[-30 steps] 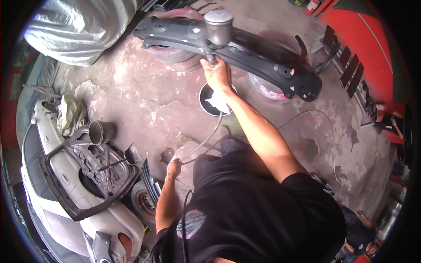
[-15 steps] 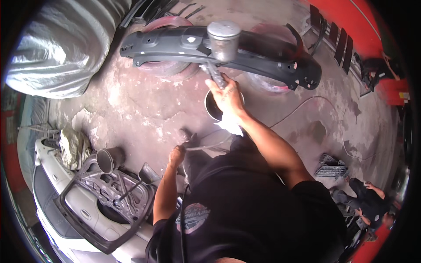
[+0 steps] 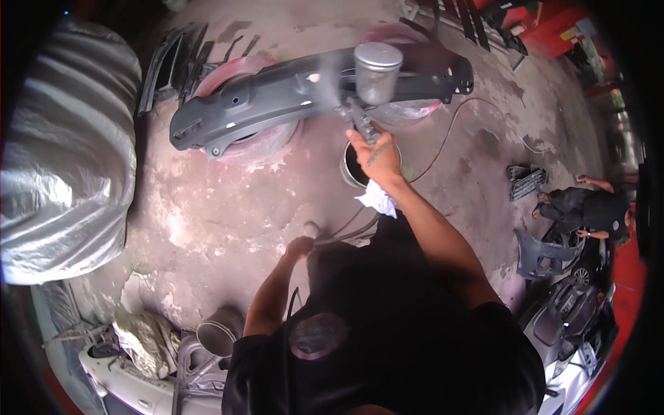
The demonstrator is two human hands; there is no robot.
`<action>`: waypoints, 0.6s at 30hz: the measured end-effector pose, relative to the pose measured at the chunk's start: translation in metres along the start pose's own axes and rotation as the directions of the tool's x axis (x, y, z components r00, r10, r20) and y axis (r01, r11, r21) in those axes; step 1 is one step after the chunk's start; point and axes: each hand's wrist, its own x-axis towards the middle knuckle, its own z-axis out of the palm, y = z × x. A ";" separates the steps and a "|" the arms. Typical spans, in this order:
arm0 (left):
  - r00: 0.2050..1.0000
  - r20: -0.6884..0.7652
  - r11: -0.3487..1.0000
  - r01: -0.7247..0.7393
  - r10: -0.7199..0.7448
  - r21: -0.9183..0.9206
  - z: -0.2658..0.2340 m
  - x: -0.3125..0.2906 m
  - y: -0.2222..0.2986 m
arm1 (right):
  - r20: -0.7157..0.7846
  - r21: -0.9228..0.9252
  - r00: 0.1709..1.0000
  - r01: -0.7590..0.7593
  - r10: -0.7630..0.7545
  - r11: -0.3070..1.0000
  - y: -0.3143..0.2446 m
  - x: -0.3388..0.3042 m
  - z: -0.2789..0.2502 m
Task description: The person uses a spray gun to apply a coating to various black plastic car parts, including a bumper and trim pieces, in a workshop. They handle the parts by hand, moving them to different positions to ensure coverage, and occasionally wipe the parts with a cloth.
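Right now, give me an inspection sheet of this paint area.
Surface: bare concrete floor, stained and patchy.
Job's things: grey body panel lying across two reddish drums; spray gun with metal cup aimed at it, mist showing.
Clutter: open tin on the floor; metal can; rags; dark trim pieces.
Hands: right hand grips the spray gun, white cloth at the wrist; left hand holds the hose.
Cables: air hose curving across the floor.
Surroundings: covered vehicle; another person crouching by car parts.

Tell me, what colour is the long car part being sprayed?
Dark grey, seen in the head view: the long car part.
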 end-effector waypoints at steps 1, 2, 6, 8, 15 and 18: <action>0.998 0.003 0.998 -0.059 0.059 -0.006 0.002 -0.011 -0.014 | 0.048 0.040 0.999 0.001 -0.002 0.999 -0.009 -0.011 0.019; 0.993 0.007 0.993 -0.118 0.118 -0.015 0.004 -0.018 -0.026 | 0.074 0.095 0.997 -0.012 0.005 0.995 -0.016 -0.018 0.028; 0.998 0.037 0.999 0.049 -0.048 -0.020 0.006 -0.030 -0.052 | -0.017 0.126 0.999 0.037 -0.035 0.991 -0.018 -0.036 0.042; 0.996 0.087 0.995 -0.017 0.008 0.102 -0.002 -0.032 -0.040 | -0.189 0.117 0.981 -0.008 0.030 0.993 0.008 -0.036 0.027; 0.992 -0.038 0.989 -0.125 0.122 -0.078 -0.019 -0.026 -0.037 | -0.611 0.035 0.783 -0.117 0.114 0.992 0.056 -0.022 -0.034; 0.993 -0.048 0.994 -0.111 0.111 0.004 -0.019 -0.024 -0.062 | -0.534 0.111 0.827 -0.136 0.174 0.984 0.041 -0.026 -0.017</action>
